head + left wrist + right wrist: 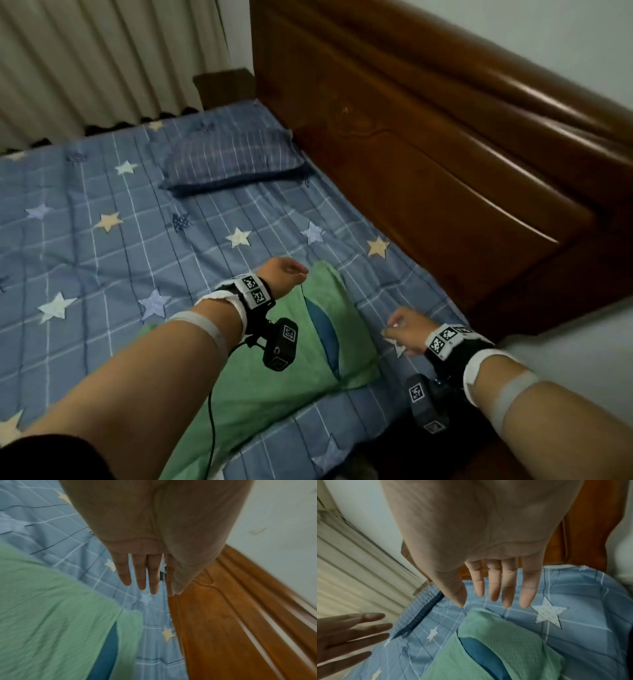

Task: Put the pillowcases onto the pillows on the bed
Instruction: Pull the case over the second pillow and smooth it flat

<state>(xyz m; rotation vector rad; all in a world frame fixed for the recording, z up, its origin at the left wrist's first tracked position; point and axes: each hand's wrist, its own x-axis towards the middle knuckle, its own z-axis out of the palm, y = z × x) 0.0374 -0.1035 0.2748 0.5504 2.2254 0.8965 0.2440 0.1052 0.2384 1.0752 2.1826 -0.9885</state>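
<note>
**Green pillow near the bed edge, both hands free above it**

The green pillowcase (pixel 274 370) lies on the bed (pixel 102 240), close to the near edge and not far from the wooden headboard (pixel 428 164). A dark blue pillow (pixel 325 329) shows through its slit opening, so the pillow seems to be already inside. I judge it soft and light; the cloth will fold and slide easily, so it is better to take it at the corners or at the hem of the opening, not in the middle.

The left hand (pixel 284 274) hovers over the far corner of the green pillowcase, its fingers (pixel 139 574) straight and close together, holding nothing. The right hand (pixel 404 329) is beside the pillowcase, over the sheet, fingers (pixel 494 581) straight and slightly spread, also empty.

A second pillow in a checked blue case (pixel 236 161) lies further along the headboard, well apart. Between the two pillows the sheet gives open room. The headboard limits movement on the right side, and the near bed edge is just beside the green pillowcase.
</note>
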